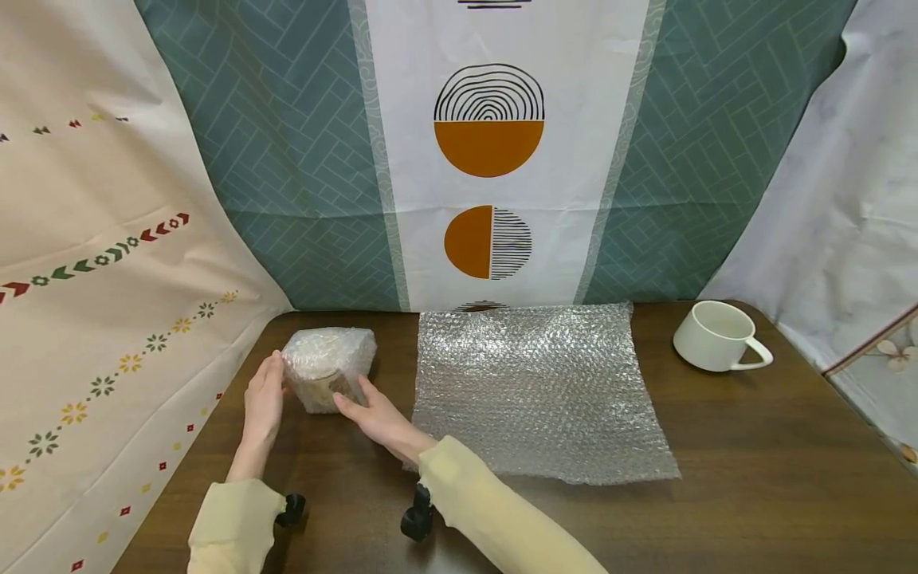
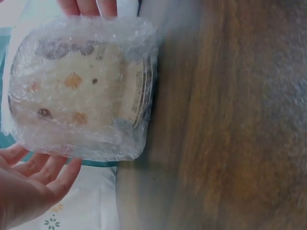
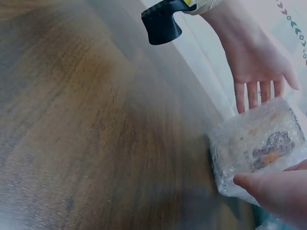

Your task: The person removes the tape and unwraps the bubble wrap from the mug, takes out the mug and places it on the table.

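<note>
On the table's far left sits a bubble-wrapped bundle (image 1: 326,359). Through the clear wrap shows a cream, cup-like thing with orange and dark printed motifs, plainest in the left wrist view, bundle (image 2: 79,91). My left hand (image 1: 265,399) is along its left side, fingers extended and fingertips right at the wrap. My right hand (image 1: 380,414) is at its right side, the thumb toward the front and the fingers reaching along the side. In the right wrist view the right thumb (image 3: 259,184) overlaps the printed face, while the left hand (image 3: 259,57) is at the opposite side.
A flat sheet of bubble wrap (image 1: 531,399) lies across the middle of the brown table (image 1: 760,486). At the back right stands a white mug (image 1: 710,339), its handle toward the right. Patterned cloths (image 1: 301,159) hang behind and along both sides.
</note>
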### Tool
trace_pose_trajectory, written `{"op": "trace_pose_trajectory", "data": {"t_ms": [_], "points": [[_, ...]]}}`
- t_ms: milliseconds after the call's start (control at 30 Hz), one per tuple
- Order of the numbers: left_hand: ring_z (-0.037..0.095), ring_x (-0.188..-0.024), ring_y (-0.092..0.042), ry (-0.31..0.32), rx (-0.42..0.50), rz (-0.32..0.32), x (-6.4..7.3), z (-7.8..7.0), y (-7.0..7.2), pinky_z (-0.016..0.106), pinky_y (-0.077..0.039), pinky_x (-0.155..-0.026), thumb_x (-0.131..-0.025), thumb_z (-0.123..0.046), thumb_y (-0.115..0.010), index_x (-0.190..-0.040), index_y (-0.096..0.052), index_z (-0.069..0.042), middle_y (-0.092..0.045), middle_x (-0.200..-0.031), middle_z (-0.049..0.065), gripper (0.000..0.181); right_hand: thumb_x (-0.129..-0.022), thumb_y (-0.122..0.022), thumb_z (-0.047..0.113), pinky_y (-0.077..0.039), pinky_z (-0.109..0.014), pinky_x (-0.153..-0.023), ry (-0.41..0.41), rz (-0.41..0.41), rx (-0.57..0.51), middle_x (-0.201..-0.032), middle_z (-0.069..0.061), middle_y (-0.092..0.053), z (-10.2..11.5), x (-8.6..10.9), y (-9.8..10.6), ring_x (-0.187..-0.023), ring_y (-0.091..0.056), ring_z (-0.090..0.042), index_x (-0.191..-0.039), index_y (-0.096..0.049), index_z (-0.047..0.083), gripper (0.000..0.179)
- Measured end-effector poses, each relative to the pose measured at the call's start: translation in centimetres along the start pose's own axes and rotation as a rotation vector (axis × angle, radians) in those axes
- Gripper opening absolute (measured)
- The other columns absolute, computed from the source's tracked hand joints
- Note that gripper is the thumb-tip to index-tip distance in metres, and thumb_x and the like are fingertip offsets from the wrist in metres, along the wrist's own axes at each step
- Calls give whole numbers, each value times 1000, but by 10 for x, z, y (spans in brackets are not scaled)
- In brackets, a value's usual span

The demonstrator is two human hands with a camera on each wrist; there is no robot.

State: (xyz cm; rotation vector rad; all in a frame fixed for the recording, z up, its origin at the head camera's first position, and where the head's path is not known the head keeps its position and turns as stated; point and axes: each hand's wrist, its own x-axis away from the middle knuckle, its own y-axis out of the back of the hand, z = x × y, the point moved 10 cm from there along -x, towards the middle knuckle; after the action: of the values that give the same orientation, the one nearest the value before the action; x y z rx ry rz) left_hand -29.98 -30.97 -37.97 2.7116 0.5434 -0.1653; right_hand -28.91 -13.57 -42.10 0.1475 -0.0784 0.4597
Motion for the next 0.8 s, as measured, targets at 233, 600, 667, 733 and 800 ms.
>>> {"op": "trace_pose_trajectory", "data": {"t_ms": [233,600,667,733,800], "points": [[22,-101,-45,-2,-32,-41,2,2,4,40,-39,-83,-98,-42,-27,-126,-47,3,-49,-121,19,57,-91,-52,38,-31,-41,-95,-3,-67,35,-137,-11,-36,2,7,10,-123,-34,-27,-138,-33,5,60],[26,-108,-42,20,-15,22,-3,9,1,41,-39,-87,-97,-43,-28,-129,-41,5,-43,-127,21,59,-90,-55,34,-36,-44,-90,32,-223,0,-131,-17,-38,2,-2,28,-116,-40,-31,-132,-36,2,56],[28,-112,-39,32,18,57,-3,10,-1,43,-38,-89,-97,-44,-27,-134,-36,4,-39,-131,21,61,-90,-55,36,-33,-45,-93,24,-220,7,-136,-16,-33,1,-5,26,-121,-35,-31,-137,-31,5,61],[30,-116,-35,45,62,105,-2,12,-6,47,-34,-92,-97,-45,-26,-138,-30,3,-33,-136,20,63,-90,-54,38,-30,-46,-95,13,-207,12,-140,-14,-28,0,-7,24,-125,-29,-30,-140,-27,9,64],[32,-119,-31,54,111,144,-2,13,-10,51,-30,-93,-97,-45,-26,-140,-24,3,-28,-139,20,64,-90,-53,40,-28,-47,-96,18,-193,20,-143,-12,-24,0,-9,22,-127,-25,-29,-142,-24,11,66]]}}
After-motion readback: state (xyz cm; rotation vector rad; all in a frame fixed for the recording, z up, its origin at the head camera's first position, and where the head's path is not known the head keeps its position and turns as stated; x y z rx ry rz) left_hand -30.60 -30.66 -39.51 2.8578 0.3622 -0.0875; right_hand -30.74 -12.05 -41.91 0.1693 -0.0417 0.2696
